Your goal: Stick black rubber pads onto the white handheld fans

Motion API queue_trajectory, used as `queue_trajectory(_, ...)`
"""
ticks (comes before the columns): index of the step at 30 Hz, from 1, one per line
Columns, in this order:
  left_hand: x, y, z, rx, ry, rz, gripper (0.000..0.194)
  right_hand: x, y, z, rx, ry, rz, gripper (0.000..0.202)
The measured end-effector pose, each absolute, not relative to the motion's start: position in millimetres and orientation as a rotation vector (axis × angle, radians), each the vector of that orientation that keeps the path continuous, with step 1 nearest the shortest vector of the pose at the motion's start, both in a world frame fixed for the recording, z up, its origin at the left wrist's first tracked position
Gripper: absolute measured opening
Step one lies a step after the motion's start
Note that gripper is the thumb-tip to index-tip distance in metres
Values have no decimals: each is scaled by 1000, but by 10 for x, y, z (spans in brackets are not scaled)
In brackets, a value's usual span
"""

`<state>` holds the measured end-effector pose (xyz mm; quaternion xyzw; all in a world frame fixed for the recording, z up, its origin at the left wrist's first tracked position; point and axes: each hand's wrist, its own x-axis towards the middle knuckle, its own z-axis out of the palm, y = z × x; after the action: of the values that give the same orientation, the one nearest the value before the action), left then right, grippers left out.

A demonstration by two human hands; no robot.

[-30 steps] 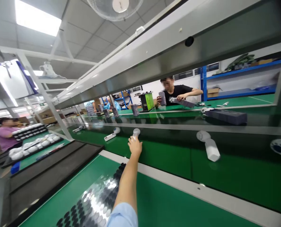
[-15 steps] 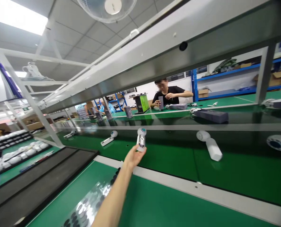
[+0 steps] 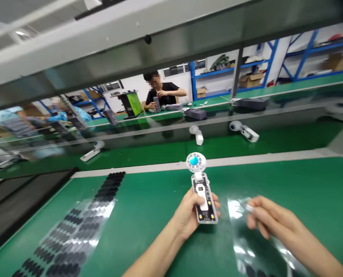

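Note:
My left hand is wrapped around a white handheld device, with the thumb across its front. Its round head has a blue centre and points away from me; the handle's front is uncovered, showing a black circuit board with a white strip. To the right, my right hand pinches a small white piece, too blurred to name. Below that hand lies a clear plastic sheet with dark round pieces near its lower edge. The two hands are apart.
Sheets of black round discs lie at left, next to a dark tray. Beyond the pale rail, similar white devices rest on the green belt. A co-worker handles a grey box across the line. A metal beam hangs overhead.
My left hand has drawn the device back from the belt to over the near table. My right hand has come into view with the white piece. The view has swung right and down.

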<state>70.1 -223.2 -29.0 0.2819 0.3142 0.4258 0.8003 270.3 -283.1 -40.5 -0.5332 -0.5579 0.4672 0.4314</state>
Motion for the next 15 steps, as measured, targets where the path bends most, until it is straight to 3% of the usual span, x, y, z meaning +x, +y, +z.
queue_trajectory(11, 1170, -2688, -368, 581, 602, 759, 29, 2694, -2863, -275, -1175, -1395, 1377, 28)
queue_trajectory(15, 1170, -2741, -303, 735, 712, 703, 37, 2735, -2887, -160, -1156, -1428, 1480, 25)
